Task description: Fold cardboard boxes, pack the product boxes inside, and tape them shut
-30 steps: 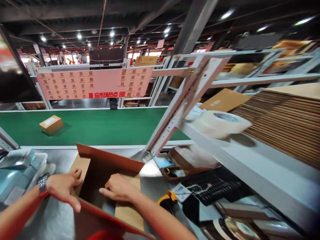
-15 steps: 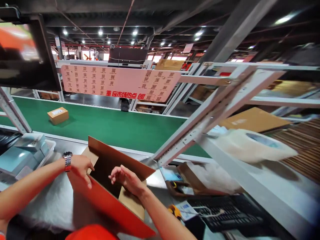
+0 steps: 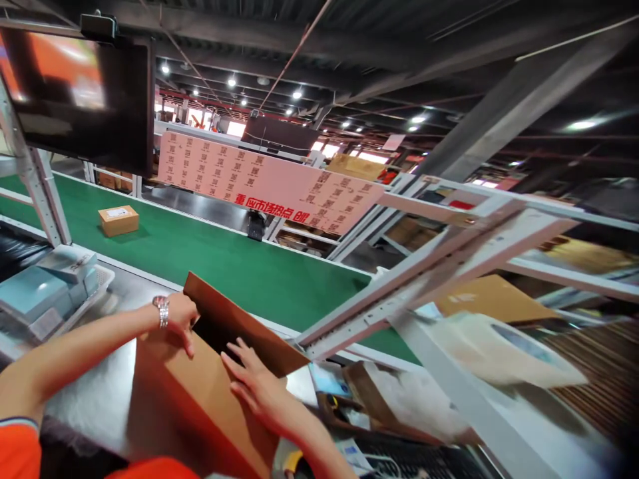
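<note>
Carton [image 3: 197, 382]: one, on the worktop directly before the person, with one flap upright on the far side and one tilted over the opening on the near side.
Left hand [image 3: 182, 319]: fingers bent down over the carton's left end; whether they pinch it cannot be told.
Right hand [image 3: 259, 380]: fingers spread, laid on the near flap, gripping nothing.
Watch [image 3: 162, 311]: one, on the left wrist.
Parcel [image 3: 118, 221]: one, labelled on top, at the belt's left.
Pale-blue boxes [image 3: 37, 294]: at least three, in one white basket [image 3: 104, 287].
Tape roll [image 3: 504, 346]: one, on the white shelf [image 3: 439, 372] at right.
Worktop [image 3: 107, 399]: shiny metal; the green belt [image 3: 224, 266] runs beyond it.
Room: large hall, dark ceiling, many lamps; one screen [image 3: 90, 100] and one pink sign [image 3: 279, 183].
Hard to see: carton's inside, dark; keyboard [image 3: 424, 460], mostly covered or cut off; cardboard stack [image 3: 599, 366], blurred.
</note>
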{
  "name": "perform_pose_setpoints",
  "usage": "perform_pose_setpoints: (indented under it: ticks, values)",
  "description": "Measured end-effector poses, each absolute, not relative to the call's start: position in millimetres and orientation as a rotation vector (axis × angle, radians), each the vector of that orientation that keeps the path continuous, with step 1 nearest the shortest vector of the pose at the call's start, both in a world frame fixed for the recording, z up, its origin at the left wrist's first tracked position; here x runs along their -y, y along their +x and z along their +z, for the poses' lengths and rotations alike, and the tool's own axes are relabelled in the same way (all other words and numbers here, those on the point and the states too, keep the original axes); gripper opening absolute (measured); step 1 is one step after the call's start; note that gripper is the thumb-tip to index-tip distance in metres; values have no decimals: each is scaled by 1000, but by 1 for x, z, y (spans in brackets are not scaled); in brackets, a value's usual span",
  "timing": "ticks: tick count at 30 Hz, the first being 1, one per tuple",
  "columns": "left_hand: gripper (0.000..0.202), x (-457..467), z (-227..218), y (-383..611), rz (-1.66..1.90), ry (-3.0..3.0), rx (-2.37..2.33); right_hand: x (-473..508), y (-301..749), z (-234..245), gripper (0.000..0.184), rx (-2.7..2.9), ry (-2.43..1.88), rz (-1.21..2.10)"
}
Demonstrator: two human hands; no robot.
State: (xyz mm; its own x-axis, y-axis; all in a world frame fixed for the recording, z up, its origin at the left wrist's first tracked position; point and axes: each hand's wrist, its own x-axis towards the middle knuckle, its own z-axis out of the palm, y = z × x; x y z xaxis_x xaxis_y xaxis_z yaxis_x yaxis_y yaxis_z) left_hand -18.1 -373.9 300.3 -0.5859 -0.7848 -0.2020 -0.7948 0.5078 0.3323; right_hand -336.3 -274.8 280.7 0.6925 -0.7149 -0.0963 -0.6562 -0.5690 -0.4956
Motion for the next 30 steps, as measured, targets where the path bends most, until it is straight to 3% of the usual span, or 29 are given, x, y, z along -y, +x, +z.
perform_pose_setpoints:
  ticks: [3,6,11,14,19,25,30]
  values:
    - [104,348,273,-24,250,-1584,-2872,266,-342,229,51,-1266,-2660,-219]
    - [115,307,241,-22,133,-1448,-3100,259,-342,200,50,-1252,-2895,-386]
    - [134,270,218,-20,297,-1060,-3124,267,-340,239,60,-1168,-3103,-722]
    - [130,274,217,-24,305,-1094,-3075,292,-356,276,65,-1414,-3037,-938]
    - [126,275,214,-26,282,-1113,-3116,311,-383,288,61,-1643,-2758,-635]
    - [121,267,214,-22,260,-1151,-3181,256,-375,254,79,-1384,-2485,-315]
    - [130,271,214,-24,260,-1107,-3163,231,-362,221,95,-1325,-2520,-294]
